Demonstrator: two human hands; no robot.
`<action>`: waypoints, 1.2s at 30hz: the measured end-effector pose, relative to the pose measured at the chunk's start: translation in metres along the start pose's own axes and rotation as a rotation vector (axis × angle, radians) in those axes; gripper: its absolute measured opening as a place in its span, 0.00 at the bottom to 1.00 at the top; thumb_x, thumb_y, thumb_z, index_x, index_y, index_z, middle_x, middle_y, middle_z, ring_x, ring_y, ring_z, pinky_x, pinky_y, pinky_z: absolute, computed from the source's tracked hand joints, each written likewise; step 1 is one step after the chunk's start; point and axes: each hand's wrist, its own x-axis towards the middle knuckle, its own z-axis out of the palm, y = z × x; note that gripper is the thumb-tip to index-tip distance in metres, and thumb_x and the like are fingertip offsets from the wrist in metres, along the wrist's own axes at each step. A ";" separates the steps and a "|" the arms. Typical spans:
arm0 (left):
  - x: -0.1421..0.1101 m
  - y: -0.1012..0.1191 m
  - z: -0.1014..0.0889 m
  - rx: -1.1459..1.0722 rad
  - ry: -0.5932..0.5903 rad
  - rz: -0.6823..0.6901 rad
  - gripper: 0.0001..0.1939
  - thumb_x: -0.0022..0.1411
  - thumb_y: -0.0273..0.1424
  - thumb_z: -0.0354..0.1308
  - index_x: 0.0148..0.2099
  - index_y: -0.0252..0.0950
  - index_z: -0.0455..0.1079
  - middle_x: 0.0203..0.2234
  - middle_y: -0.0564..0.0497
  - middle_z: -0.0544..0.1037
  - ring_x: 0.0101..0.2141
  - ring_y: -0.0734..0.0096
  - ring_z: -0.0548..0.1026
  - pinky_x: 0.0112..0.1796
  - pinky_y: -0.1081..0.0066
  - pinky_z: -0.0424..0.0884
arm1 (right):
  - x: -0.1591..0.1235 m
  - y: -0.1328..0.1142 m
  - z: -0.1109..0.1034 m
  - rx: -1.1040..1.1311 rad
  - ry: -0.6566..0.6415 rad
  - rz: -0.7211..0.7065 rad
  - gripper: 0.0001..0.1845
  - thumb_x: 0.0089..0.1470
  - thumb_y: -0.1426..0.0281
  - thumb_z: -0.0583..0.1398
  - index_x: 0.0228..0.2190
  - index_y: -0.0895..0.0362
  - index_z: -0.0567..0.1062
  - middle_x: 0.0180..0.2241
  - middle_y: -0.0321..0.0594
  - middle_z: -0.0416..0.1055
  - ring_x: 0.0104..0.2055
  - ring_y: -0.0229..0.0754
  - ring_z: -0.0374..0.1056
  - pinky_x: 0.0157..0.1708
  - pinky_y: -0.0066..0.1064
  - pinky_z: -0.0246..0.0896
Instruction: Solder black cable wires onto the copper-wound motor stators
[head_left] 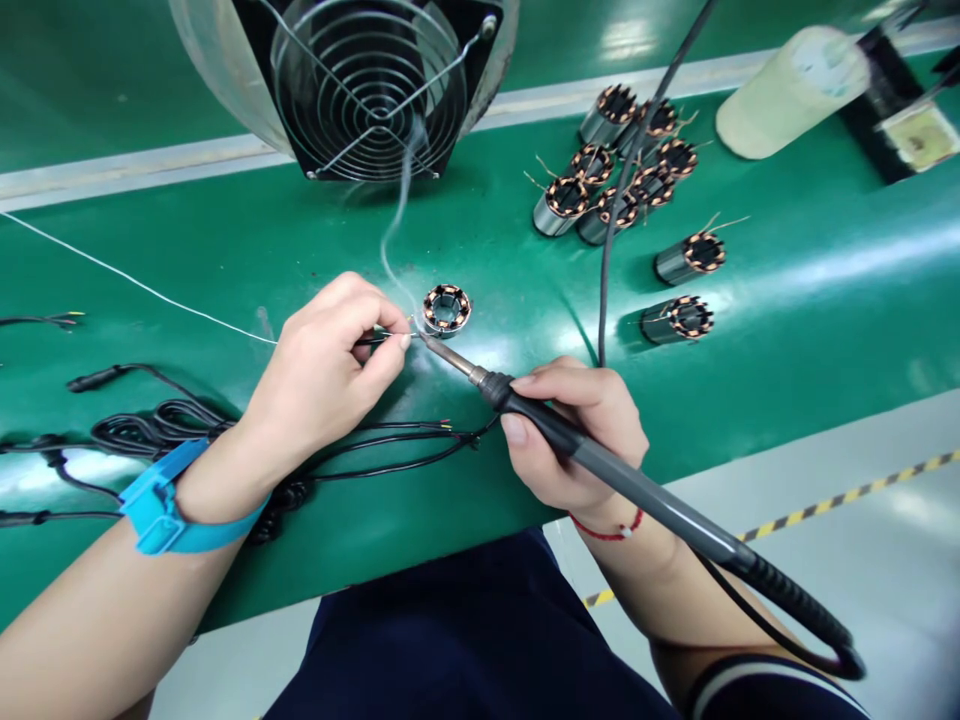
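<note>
My right hand [577, 425] is wrapped round the handle of a soldering iron [645, 490], which slants up and left. Its tip meets thin wire ends at the side of a small motor stator [448, 308] with copper windings, and smoke rises there. Between thumb and forefinger, my left hand [330, 350] pinches a solder wire [150, 282] just left of the tip. A thin dark lead also shows at these fingers; its far part is hidden by the hand. The stator stands on the green bench, apart from my palms.
A fan with a wire guard [375, 90] stands behind. Several more stators [562, 205] sit at the back right, with the iron's cord [604, 290] crossing before them. Coiled black cables [165, 425] lie at left. A pale cylindrical container [787, 95] stands near an iron stand [892, 110].
</note>
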 end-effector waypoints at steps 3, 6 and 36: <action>0.000 0.000 0.001 0.001 0.006 0.007 0.05 0.59 0.23 0.57 0.31 0.36 0.70 0.31 0.51 0.73 0.31 0.73 0.69 0.29 0.70 0.65 | 0.001 0.000 0.000 0.003 0.030 -0.023 0.12 0.52 0.72 0.61 0.41 0.50 0.72 0.27 0.35 0.71 0.22 0.37 0.65 0.19 0.33 0.64; 0.000 0.000 0.000 0.004 -0.006 -0.006 0.05 0.60 0.23 0.57 0.31 0.37 0.69 0.31 0.52 0.73 0.31 0.73 0.69 0.30 0.70 0.65 | 0.001 0.002 -0.001 -0.023 0.050 -0.016 0.14 0.54 0.72 0.60 0.43 0.48 0.72 0.29 0.37 0.74 0.24 0.40 0.68 0.22 0.35 0.68; 0.001 -0.006 -0.003 -0.036 -0.063 -0.199 0.12 0.60 0.33 0.56 0.46 0.36 0.71 0.35 0.51 0.76 0.31 0.72 0.71 0.34 0.72 0.67 | 0.046 0.034 0.032 -0.244 -0.361 -0.020 0.22 0.55 0.76 0.52 0.52 0.54 0.62 0.35 0.35 0.72 0.42 0.45 0.66 0.48 0.42 0.59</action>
